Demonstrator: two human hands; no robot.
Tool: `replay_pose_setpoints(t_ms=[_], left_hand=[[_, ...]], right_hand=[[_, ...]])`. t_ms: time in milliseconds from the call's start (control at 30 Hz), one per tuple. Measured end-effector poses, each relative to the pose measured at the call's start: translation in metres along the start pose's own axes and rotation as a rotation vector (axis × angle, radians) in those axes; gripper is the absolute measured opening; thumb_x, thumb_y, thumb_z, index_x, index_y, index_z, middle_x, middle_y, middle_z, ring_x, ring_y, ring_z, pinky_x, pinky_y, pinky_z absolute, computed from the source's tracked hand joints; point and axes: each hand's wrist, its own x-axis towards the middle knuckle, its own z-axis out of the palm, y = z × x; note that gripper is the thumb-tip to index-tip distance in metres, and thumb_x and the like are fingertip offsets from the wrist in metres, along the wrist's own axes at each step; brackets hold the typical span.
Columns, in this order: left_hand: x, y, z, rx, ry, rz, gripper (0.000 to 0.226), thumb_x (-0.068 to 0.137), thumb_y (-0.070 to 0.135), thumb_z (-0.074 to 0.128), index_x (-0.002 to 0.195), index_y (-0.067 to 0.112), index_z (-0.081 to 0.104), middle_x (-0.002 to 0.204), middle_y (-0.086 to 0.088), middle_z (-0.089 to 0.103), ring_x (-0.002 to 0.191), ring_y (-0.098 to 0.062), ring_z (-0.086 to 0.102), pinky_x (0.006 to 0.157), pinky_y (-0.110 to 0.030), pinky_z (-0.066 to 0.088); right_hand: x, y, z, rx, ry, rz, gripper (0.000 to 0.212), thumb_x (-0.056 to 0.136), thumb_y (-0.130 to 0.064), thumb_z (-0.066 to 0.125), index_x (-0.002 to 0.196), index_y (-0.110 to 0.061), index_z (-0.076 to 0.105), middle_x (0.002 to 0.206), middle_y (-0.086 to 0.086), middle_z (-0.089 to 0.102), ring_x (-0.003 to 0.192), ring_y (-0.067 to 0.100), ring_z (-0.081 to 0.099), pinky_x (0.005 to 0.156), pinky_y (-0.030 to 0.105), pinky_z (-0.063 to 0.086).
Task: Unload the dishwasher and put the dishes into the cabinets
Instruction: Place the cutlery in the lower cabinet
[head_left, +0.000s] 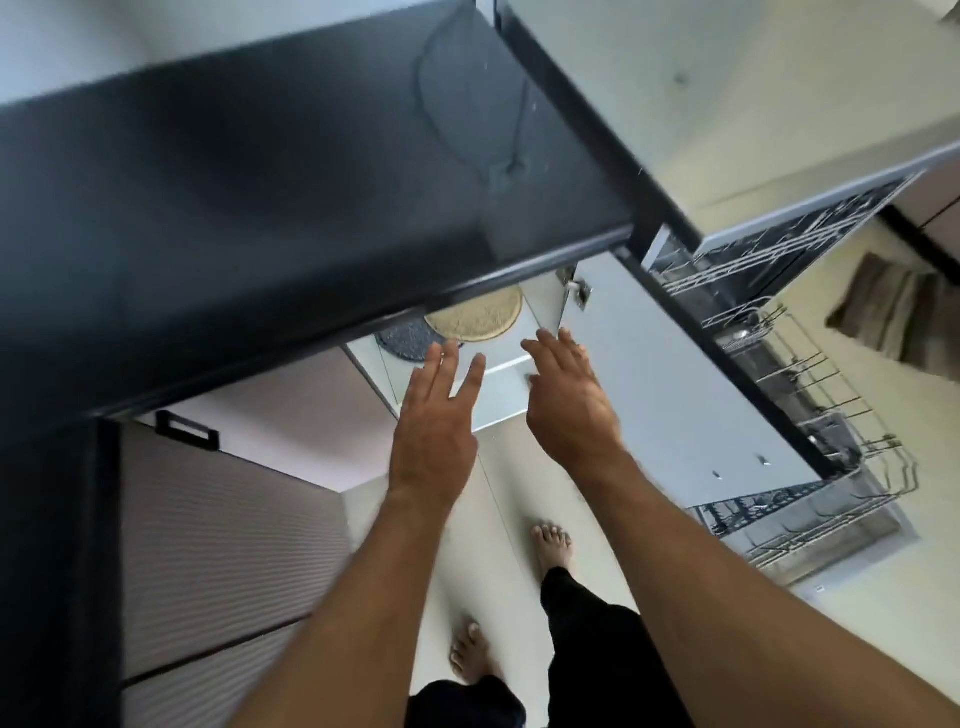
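Open cabinet before both empty hands

Both hands reach toward an open lower cabinet under the black countertop: the left hand with straight, spread fingers holding nothing, the right hand with relaxed fingers just beside the open white cabinet door. Inside the cabinet lie a round tan mat and, partly under it, a dark grey mat. To the right stands the open dishwasher with its wire lower rack pulled out, and bare feet stand on the pale floor.
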Motion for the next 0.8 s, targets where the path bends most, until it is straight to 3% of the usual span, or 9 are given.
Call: replay_pose_setpoints(t_ms=[200, 467, 633, 800], left_hand=[[-0.024, 0.027, -0.055, 0.025, -0.016, 0.036, 0.092, 0.073, 0.001, 0.071, 0.153, 0.010, 0.028, 0.159, -0.017, 0.024, 0.149, -0.033, 0.016, 0.119, -0.047, 0.025], [-0.012, 0.055, -0.091, 0.045, 0.015, 0.213, 0.078, 0.086, 0.015, 0.064, 0.153, 0.006, 0.024, 0.160, -0.015, 0.023, 0.148, -0.032, 0.019, 0.119, -0.045, 0.024], [0.012, 0.110, -0.097, -0.011, 0.028, 0.287, 0.077, 0.088, 0.017, 0.061, 0.153, 0.005, 0.021, 0.161, -0.014, 0.019, 0.150, -0.029, 0.014, 0.121, -0.043, 0.020], [0.015, 0.181, -0.083, -0.110, 0.046, 0.389, 0.083, 0.087, 0.008, 0.065, 0.155, 0.006, 0.018, 0.162, -0.010, 0.017, 0.149, -0.025, 0.017, 0.118, -0.043, 0.027]], right_hand=[[-0.030, -0.021, -0.076, -0.037, 0.082, 0.055, 0.056, 0.096, -0.008, 0.043, 0.151, -0.015, 0.032, 0.163, 0.005, 0.019, 0.152, 0.021, 0.004, 0.120, 0.027, -0.007], [-0.063, -0.001, -0.168, -0.065, 0.238, 0.160, 0.055, 0.097, -0.009, 0.042, 0.150, -0.018, 0.035, 0.162, 0.004, 0.022, 0.152, 0.022, 0.007, 0.123, 0.032, 0.001], [-0.086, 0.034, -0.220, -0.056, 0.298, 0.227, 0.052, 0.101, -0.017, 0.038, 0.153, -0.017, 0.031, 0.163, 0.005, 0.018, 0.152, 0.020, 0.006, 0.124, 0.033, 0.004], [-0.117, 0.085, -0.250, -0.075, 0.274, 0.286, 0.052, 0.106, -0.022, 0.032, 0.156, -0.022, 0.020, 0.165, -0.001, 0.004, 0.151, 0.015, 0.000, 0.116, 0.027, -0.005]])
